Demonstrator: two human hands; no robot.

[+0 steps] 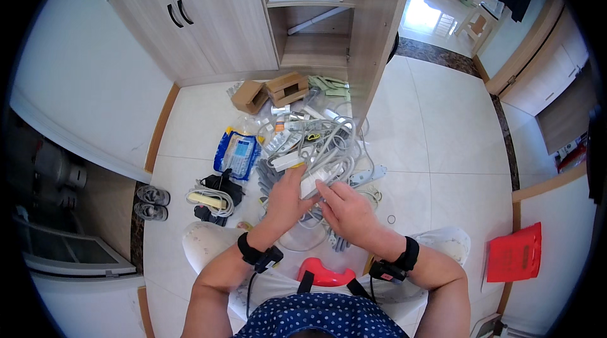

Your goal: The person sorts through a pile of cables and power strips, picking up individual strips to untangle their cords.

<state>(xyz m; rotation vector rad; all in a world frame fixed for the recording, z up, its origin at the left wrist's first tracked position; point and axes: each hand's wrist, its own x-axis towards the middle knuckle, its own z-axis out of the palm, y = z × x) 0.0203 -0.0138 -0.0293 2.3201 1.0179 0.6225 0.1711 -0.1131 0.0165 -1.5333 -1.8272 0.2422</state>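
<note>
Between my two hands is a white power strip (311, 184), its far part lying among loops of pale cable (341, 142). My left hand (288, 197) grips its left side, thumb toward the middle. On the right side my right hand (344, 208) is closed with thumb and fingertips against it. Just beyond lies another white block-shaped piece (286, 161). Grey gloves (269, 175) lie left of my left hand. A pale flat strip (368, 175) rests beyond my right hand. Fingers partly hide the power strip, so its sockets cannot be made out.
Brown cardboard boxes (250, 96) and green strips (332, 85) lie before the open cabinet (316, 50). A blue package (237, 153) and a coiled cord (212, 201) on a black bag sit to the left. Grey shoes (152, 203) stand by the doorway. A red stool (325, 273) is beneath me.
</note>
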